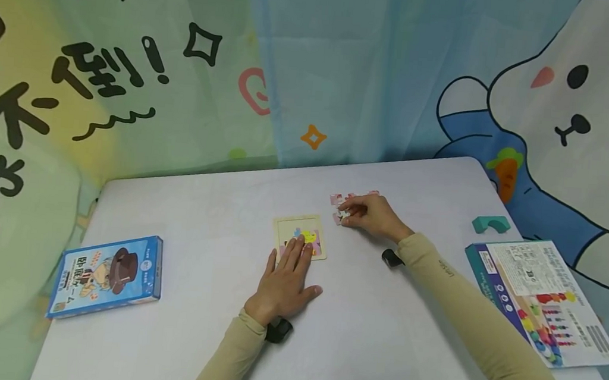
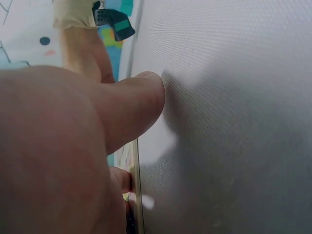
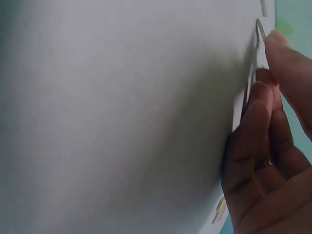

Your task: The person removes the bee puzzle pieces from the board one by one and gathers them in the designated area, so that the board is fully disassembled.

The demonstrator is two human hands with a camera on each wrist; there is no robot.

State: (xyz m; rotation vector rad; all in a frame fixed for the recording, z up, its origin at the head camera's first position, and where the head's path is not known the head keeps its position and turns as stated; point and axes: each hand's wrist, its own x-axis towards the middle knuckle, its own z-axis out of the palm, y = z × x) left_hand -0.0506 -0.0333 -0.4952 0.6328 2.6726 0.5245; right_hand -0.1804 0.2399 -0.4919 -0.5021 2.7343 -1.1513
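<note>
Beige sleeves [image 1: 476,323] on both my forearms lie nearest the head camera. Left hand [image 1: 287,272]: palm down, fingers extended and fairly close together, thumb out to the side, gripping nothing. Its fingertips rest on a small cream puzzle tray [image 1: 297,218]; blue, yellow and lilac picture parts show around them, the remainder covered by my fingers.

Right hand [image 1: 374,216]: fingers bent, thumb drawn nearly to the fingertips, pinching a small flat puzzle piece [image 1: 343,215]. I cannot tell whether it is clear of the table. Loose pink-and-white pieces [image 1: 335,199] lie just beyond and beside these fingertips, apart from the tray, which sits to the left of my right hand.

Surroundings: white table [image 1: 199,301] under both hands. Blue box [image 1: 107,276] with a brown hat pictured on it, well to the left of my left hand. To the right of my right hand, a teal arch block [image 1: 487,220]; nearer to me than the block, a larger flat box [image 1: 542,304], printed side up. Printed curtain [image 1: 335,67] beyond both hands.
</note>
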